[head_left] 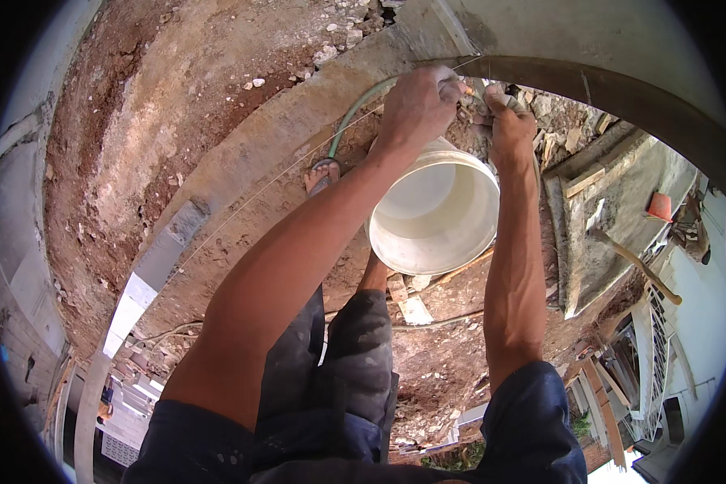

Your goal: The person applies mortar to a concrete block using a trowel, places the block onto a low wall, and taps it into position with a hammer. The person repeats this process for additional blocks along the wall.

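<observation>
From my remote seat I see reddish soil [137,121] and a white bucket [460,222], its mouth facing my camera, just below the hands. A green hose [335,145] curves up behind the left hand [419,105], whose fingers curl in; near it, the right hand [510,121] has its thumb and fingers bent. I cannot tell what either pinches. The string [286,171] slants lengthwise from lower left toward the left hand. Beside that hand's fingertips sits an orange bit [465,89], too small to read its direction.

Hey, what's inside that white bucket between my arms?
Inside the bucket are its pale wall and whitish bottom; whether liquid covers that bottom, I can't tell. Your left forearm hides part of its edge.
</observation>
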